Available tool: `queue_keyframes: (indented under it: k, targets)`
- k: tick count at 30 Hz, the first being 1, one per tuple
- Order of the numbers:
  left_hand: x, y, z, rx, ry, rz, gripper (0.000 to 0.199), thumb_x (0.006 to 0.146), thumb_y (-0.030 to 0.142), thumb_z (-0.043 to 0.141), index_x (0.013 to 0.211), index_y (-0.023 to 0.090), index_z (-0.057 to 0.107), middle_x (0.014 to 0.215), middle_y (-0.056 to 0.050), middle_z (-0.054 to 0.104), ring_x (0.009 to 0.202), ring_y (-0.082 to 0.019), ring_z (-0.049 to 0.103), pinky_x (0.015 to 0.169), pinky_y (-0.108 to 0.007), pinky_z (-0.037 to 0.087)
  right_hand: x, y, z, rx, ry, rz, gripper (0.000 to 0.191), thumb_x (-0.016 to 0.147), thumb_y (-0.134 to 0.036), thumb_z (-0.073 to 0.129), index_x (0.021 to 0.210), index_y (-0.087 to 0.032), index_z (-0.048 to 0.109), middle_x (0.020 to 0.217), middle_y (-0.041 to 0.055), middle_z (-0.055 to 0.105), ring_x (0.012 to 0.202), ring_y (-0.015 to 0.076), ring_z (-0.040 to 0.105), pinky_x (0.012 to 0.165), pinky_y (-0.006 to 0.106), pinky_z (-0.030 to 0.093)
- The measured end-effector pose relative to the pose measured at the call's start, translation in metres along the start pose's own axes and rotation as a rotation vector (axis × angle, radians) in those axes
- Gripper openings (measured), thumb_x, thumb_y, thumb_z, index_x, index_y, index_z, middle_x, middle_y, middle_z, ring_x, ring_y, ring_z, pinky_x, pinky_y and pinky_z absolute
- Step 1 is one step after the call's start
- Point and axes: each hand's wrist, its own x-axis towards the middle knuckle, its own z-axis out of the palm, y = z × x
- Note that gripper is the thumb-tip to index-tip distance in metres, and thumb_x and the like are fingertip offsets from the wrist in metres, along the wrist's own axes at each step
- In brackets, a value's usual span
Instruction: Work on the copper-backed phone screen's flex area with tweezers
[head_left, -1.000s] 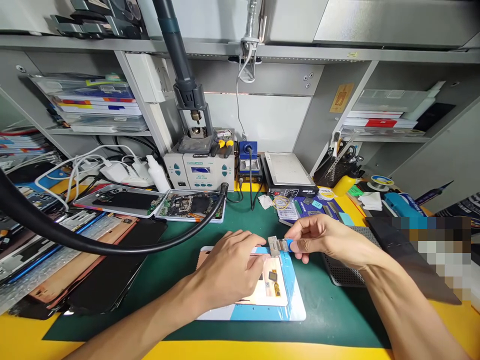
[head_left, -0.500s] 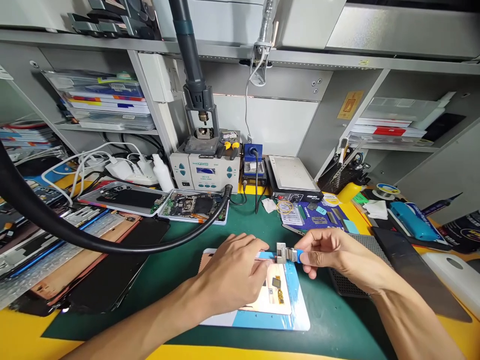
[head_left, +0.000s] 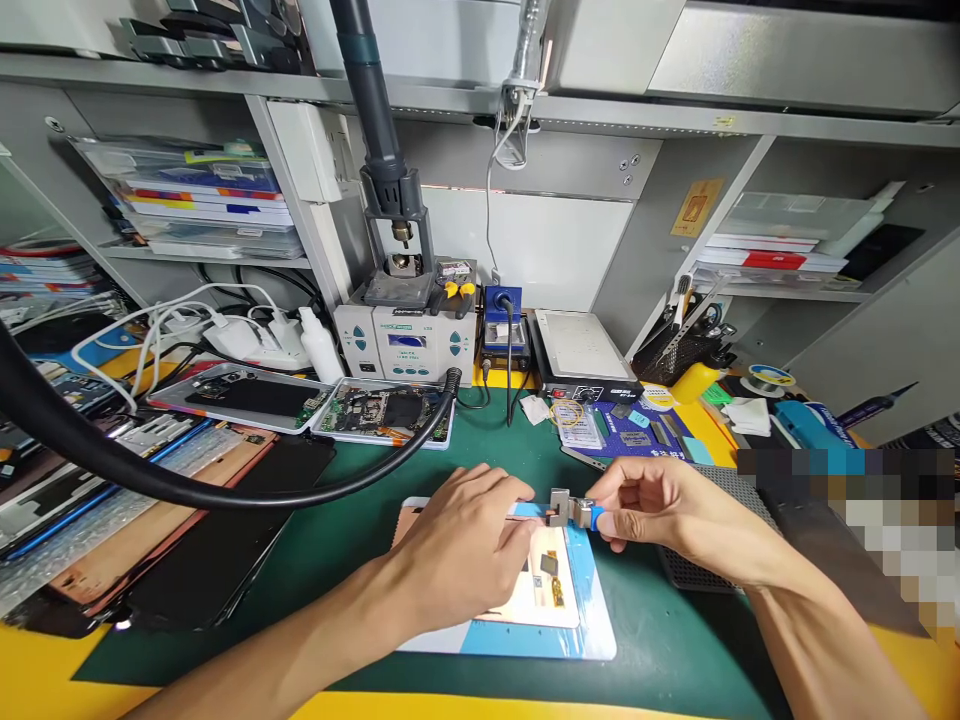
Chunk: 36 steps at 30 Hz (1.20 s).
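My right hand [head_left: 641, 505] pinches the blue end of a small metal clamp [head_left: 570, 508] between thumb and fingers. The clamp's jaws reach the upper right edge of a pale flat panel [head_left: 566, 600], which carries a small grey chip and a gold flex strip. My left hand [head_left: 476, 540] lies over the panel's left part, fingers bent round its top edge, thumb near the clamp. That hand hides much of the panel. Beneath is a blue and white mat [head_left: 596, 630].
Behind stand a rework station [head_left: 409, 345], a soldering unit [head_left: 506, 335] and a flat heating plate [head_left: 581, 350]. A thick black hose [head_left: 247, 497] arches across the left. Opened devices [head_left: 382, 412] and stacked panels [head_left: 217, 540] sit left, a perforated black tray [head_left: 694, 570] right.
The view has shifted slightly, and the clamp looks turned a little in my right hand. My left hand keeps its place on the panel.
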Motion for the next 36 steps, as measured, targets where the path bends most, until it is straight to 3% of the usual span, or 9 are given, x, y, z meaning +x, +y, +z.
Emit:
queue_keyframes:
  k: [5, 18, 23, 36]
  targets:
    - [0.0003, -0.0009, -0.0009, -0.014, 0.005, 0.029, 0.018, 0.101, 0.025, 0.053, 0.104, 0.02, 0.071, 0.104, -0.003, 0.072, 0.102, -0.025, 0.062, 0.093, -0.042, 0.048, -0.0006, 0.001, 0.0001, 0.017, -0.017, 0.002, 0.033, 0.076, -0.036, 0.095, 0.089, -0.017, 0.072, 0.077, 0.0016, 0.075, 0.068, 0.0158, 0.064, 0.069, 0.032, 0.049]
    - [-0.0001, -0.0025, 0.0024, -0.012, 0.031, 0.048, 0.018, 0.1, 0.024, 0.054, 0.104, 0.021, 0.071, 0.104, -0.002, 0.073, 0.101, -0.024, 0.063, 0.092, -0.042, 0.048, 0.0001, 0.0017, -0.0022, 0.035, -0.014, 0.0, 0.023, 0.077, -0.027, 0.091, 0.088, -0.017, 0.074, 0.075, 0.0003, 0.075, 0.066, 0.0151, 0.064, 0.068, 0.032, 0.051]
    - [-0.0008, -0.002, 0.0009, 0.002, 0.027, 0.057, 0.018, 0.1, 0.023, 0.055, 0.107, 0.019, 0.071, 0.105, -0.003, 0.073, 0.101, -0.024, 0.064, 0.091, -0.042, 0.049, 0.0004, 0.001, -0.0012, 0.035, -0.02, -0.007, 0.022, 0.077, -0.023, 0.091, 0.089, -0.019, 0.073, 0.076, -0.0019, 0.073, 0.069, 0.0139, 0.063, 0.068, 0.029, 0.046]
    - [-0.0041, -0.0032, 0.0057, 0.08, 0.036, 0.161, 0.027, 0.107, 0.025, 0.044, 0.102, 0.02, 0.07, 0.107, -0.006, 0.07, 0.104, -0.026, 0.059, 0.096, -0.048, 0.043, -0.0012, -0.0053, 0.0, 0.011, -0.078, -0.026, 0.032, 0.082, -0.041, 0.092, 0.095, -0.019, 0.073, 0.081, -0.0015, 0.068, 0.074, 0.0154, 0.06, 0.072, 0.03, 0.046]
